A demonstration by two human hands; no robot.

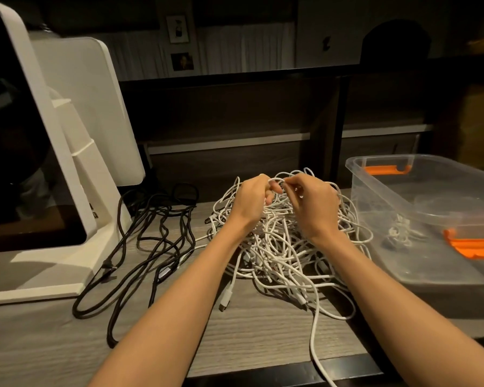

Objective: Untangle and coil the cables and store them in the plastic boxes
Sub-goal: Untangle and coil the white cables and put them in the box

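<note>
A big tangle of white cables [277,247] lies heaped in the middle of the wooden table. My left hand [252,199] and my right hand [313,202] are both on top of the heap, fingers curled, pinching the same white cable loop between them near its top. A loose white cable end with a plug [225,298] trails toward the front edge. To the right stands a clear plastic box [380,174] with orange latches, holding a few coiled white cables [400,230].
Black cables [151,241] sprawl on the table left of the white heap. A white device with a dark screen [76,152] stands at the far left. Dark shelving runs behind the table. One white cable [316,356] hangs over the front edge.
</note>
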